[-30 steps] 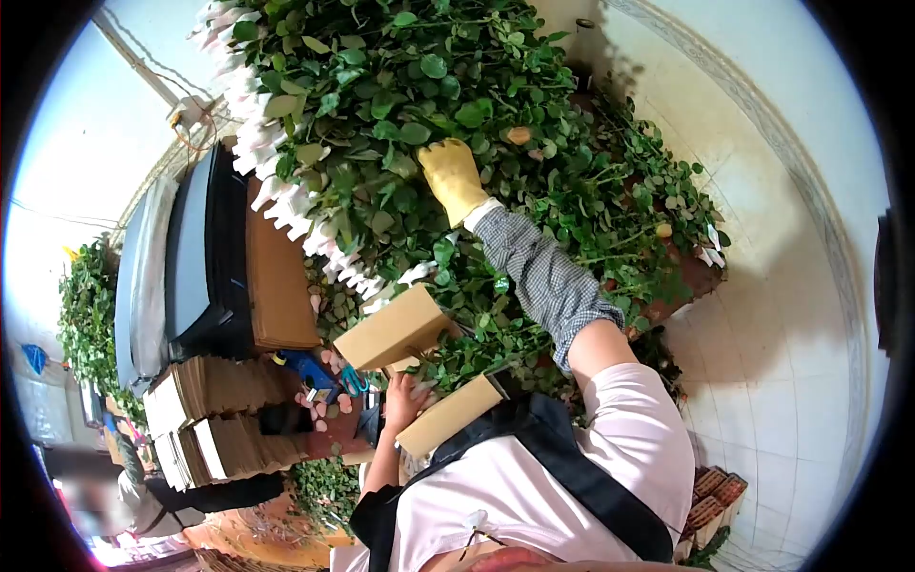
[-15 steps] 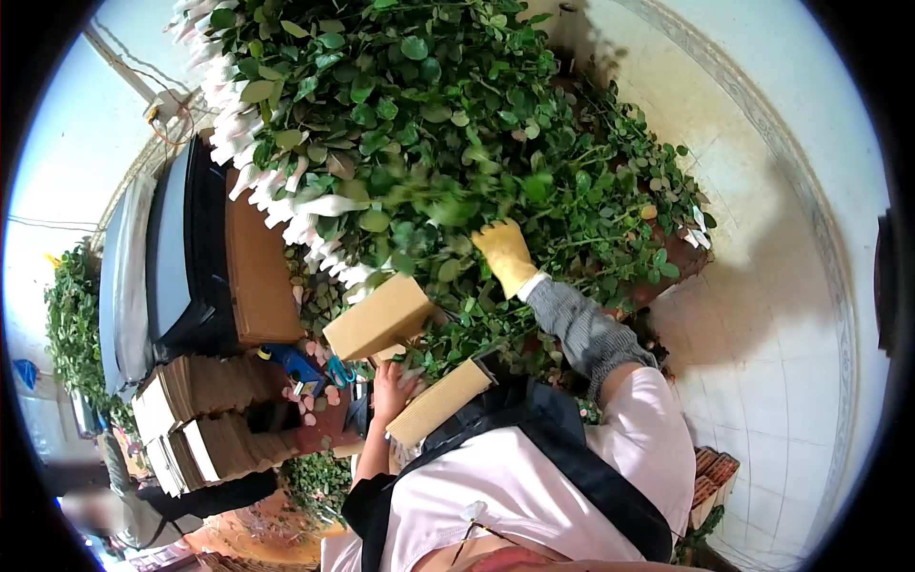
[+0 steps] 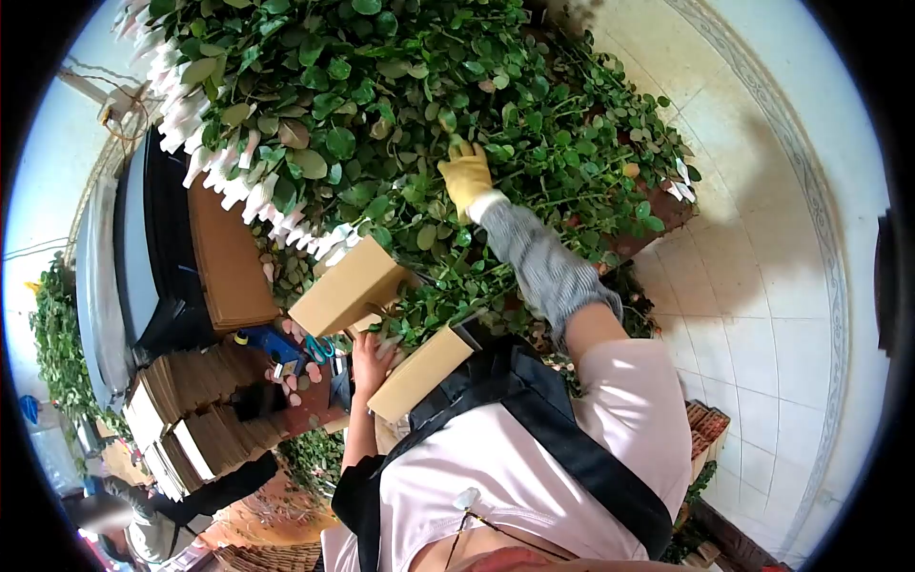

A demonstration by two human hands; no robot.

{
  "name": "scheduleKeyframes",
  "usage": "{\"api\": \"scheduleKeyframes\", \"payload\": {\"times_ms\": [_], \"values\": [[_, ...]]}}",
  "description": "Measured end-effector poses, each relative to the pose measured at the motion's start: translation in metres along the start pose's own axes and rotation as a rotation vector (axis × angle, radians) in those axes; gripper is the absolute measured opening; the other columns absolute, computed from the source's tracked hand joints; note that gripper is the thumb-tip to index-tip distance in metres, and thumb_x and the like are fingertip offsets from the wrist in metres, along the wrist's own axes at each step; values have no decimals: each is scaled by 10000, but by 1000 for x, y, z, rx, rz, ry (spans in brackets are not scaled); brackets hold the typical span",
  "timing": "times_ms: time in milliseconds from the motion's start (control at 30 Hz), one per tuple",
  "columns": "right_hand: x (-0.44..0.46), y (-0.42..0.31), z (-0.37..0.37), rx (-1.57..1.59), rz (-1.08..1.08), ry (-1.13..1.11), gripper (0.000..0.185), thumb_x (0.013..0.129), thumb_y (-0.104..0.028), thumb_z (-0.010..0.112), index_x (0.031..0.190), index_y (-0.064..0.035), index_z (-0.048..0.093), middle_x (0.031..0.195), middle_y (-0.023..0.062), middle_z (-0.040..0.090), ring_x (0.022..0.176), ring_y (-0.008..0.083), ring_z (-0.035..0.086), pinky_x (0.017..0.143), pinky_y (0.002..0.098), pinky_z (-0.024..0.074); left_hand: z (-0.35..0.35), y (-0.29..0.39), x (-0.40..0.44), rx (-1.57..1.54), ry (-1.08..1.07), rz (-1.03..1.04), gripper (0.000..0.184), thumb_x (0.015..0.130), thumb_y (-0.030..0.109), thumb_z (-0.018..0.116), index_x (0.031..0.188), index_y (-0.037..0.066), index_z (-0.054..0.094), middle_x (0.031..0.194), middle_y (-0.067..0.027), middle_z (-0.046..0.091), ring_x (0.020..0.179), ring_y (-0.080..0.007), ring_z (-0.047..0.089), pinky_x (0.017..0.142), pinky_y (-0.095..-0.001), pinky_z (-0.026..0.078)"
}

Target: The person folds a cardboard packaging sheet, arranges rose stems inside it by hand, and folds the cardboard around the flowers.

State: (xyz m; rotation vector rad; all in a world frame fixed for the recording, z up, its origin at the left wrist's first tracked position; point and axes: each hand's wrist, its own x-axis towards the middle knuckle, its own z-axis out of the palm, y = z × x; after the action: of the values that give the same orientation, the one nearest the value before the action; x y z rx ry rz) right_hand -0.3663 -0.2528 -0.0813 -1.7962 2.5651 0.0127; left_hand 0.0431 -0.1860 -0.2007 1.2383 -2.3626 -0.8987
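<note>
My bare left hand (image 3: pixel 370 364) holds the end of a bent piece of cardboard (image 3: pixel 419 374), between its two raised sides. Its fingertips are partly hidden there, beside leafy stems (image 3: pixel 434 315) that lie inside the cardboard. My right hand (image 3: pixel 465 179), in a yellow glove with a grey knitted sleeve above it, reaches into a large heap of leafy cut flower stems (image 3: pixel 381 114). The fingers curl down among the leaves, and what they grip is hidden. White sleeves (image 3: pixel 257 195) cover the flower ends along the heap's left side.
At left stand large cardboard sheets (image 3: pixel 224 253) and a stack of folded cardboard (image 3: pixel 205 410). A blue tool (image 3: pixel 272 345), teal-handled scissors (image 3: pixel 322 351) and loose petals lie near my left hand. Another person (image 3: pixel 157 520) is at lower left. A tiled wall (image 3: pixel 762 353) rises at right.
My gloved right hand has moved farther forward and a little left over the heap. My left hand stays at the cardboard. The whole view has shifted slightly.
</note>
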Motion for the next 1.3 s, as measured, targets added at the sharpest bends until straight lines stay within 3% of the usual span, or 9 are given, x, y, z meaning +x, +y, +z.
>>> {"api": "scheduleKeyframes", "payload": {"times_ms": [33, 233, 400, 500, 633, 700, 833, 1033, 1300], "values": [[22, 18, 78, 406, -53, 57, 286, 949, -144, 530, 1210, -171, 644, 1456, 59, 504, 1416, 256, 364, 1210, 451, 144, -2, 4, 1, 8, 9, 12, 379, 763, 187, 761, 1010, -20, 561, 990, -192, 543, 938, -386, 538, 804, -470, 472], [-8, -5, -46, 185, -257, 845, 152, 852, -122, 616, 973, -84, 700, 1285, 105, 624, 1269, 274, 511, 1159, 448, 277, -3, 1, -1, 120, 16, 61, 362, 764, 189, 763, 980, 0, 543, 982, -192, 544, 911, -400, 533, 763, -487, 454], [-6, 26, -50, -12, -168, 116, 345, 818, 17, 651, 1106, -166, 700, 1229, 9, 661, 1221, 178, 558, 1185, 376, 277, -7, 8, 0, 73, 12, 31, 373, 756, 180, 764, 1004, -7, 556, 1030, -200, 537, 959, -411, 535, 813, -489, 458], [-17, 52, -91, 199, -338, 868, 212, 756, -25, 629, 945, -97, 693, 914, 68, 661, 872, 242, 562, 777, 379, 462, 3, -5, -3, 64, 39, 12, 401, 760, 217, 753, 1039, 2, 562, 1091, -184, 538, 1018, -395, 528, 872, -474, 457], [-13, 127, -98, 228, -144, 912, 409, 746, 163, 485, 1012, -69, 691, 1061, 101, 687, 1040, 286, 617, 957, 395, 458, -9, 8, 1, 134, 34, 31, 423, 738, 243, 765, 1040, 18, 573, 1078, -156, 550, 1029, -366, 535, 869, -458, 460], [-25, 125, -131, 565, -149, 725, 416, 750, 129, 555, 1116, -29, 674, 1150, 135, 678, 1100, 308, 616, 995, 382, 457, -11, 10, 3, 108, -3, -17, 425, 730, 246, 772, 1034, 22, 576, 1054, -150, 556, 1019, -361, 539, 860, -456, 460], [-67, 65, -175, 282, -475, 530, 343, 873, 82, 497, 1163, -8, 658, 1100, 146, 692, 998, 285, 657, 881, 338, 504, -4, 3, 1, 105, 103, 34, 548, 729, 260, 776, 1174, 34, 551, 1067, -146, 558, 1028, -357, 538, 872, -453, 454], [-123, -12, -30, 310, -393, -166, 243, 860, -12, 616, 1072, -92, 703, 960, 95, 724, 841, 253, 684, 741, 368, 579, -10, 9, 0, 122, -22, -12, 606, 744, 237, 765, 1283, 74, 539, 1144, -150, 554, 1067, -373, 537, 875, -476, 459], [-136, -20, 110, 60, -188, 43, 144, 770, -108, 581, 653, -120, 665, 685, 85, 658, 722, 261, 671, 628, 440, 515, -7, -2, 3, 378, -15, 100, 568, 729, 353, 767, 1135, 1, 585, 1244, -168, 534, 1165, -359, 489, 949, -467, 431]]}}
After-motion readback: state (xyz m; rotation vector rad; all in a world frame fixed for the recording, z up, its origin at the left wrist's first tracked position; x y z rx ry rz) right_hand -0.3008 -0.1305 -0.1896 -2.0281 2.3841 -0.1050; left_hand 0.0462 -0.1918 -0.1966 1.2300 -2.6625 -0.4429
